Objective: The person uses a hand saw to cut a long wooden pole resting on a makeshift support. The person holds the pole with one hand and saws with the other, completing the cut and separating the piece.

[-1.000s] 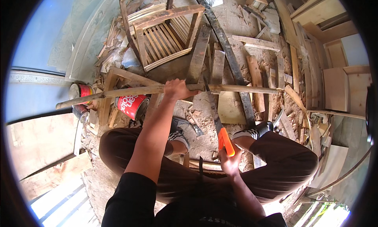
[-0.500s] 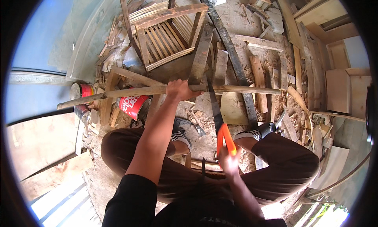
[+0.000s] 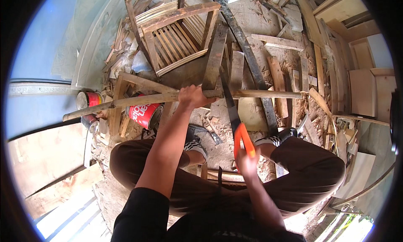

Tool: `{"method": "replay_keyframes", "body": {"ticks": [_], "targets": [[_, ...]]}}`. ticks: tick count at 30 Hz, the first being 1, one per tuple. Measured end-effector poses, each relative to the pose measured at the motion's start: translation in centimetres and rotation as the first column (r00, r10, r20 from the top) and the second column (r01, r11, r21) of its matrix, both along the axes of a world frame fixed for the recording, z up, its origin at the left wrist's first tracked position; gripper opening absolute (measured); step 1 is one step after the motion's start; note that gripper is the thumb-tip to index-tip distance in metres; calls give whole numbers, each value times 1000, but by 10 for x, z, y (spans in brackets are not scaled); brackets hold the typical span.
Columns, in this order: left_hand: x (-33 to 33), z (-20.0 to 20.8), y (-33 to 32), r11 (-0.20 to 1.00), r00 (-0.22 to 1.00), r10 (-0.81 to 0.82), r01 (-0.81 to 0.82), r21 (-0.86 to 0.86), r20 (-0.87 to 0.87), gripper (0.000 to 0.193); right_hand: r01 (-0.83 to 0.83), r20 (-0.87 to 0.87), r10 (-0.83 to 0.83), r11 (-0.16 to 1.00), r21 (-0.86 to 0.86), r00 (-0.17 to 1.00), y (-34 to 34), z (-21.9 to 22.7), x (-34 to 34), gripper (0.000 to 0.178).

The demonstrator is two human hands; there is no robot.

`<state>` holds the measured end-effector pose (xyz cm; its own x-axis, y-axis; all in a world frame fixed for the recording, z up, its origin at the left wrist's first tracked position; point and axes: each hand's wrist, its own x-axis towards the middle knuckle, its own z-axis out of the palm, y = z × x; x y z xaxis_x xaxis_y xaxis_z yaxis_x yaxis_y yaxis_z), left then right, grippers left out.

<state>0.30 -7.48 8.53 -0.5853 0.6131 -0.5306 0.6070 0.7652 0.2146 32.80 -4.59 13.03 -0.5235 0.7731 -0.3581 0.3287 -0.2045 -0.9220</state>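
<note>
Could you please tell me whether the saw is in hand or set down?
The saw is in hand: the right hand grips its orange handle, and its dark blade crosses the wooden pole.

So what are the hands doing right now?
Left hand: closed, holding the pole.
Right hand: closed, holding the saw by its orange handle.

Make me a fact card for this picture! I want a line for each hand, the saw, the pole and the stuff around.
Left hand: gripping the wooden pole
Right hand: holding the saw by its orange handle
Saw: dark blade, crossing the pole just right of the left hand
Pole: long, lying crosswise
Left side: large red can
Beyond the pole: slatted wooden frame
Floor: wood scraps
</note>
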Motion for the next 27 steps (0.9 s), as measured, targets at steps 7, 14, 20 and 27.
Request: {"method": "replay_keyframes", "body": {"ticks": [7, 14, 20, 27], "targets": [[-9, -1, -4, 997, 1000, -5, 7, -75, 21, 106, -214, 74, 206, 970, 118, 976, -22, 44, 45, 35], [-6, -8, 1, 999, 997, -6, 3, -37, -82, 99, -228, 116, 211, 960, 163, 971, -6, 22, -1, 37], [-6, 9, -4, 997, 999, 15, -12, -76, 37, 105, -188, 75, 180, 975, 116, 981, -19, 28, 29, 35], [0, -1, 4, 997, 999, 2, 0, -75, 34, 106, -44, 45, 41, 997, 66, 998, -7, 9, 11, 17]]}}
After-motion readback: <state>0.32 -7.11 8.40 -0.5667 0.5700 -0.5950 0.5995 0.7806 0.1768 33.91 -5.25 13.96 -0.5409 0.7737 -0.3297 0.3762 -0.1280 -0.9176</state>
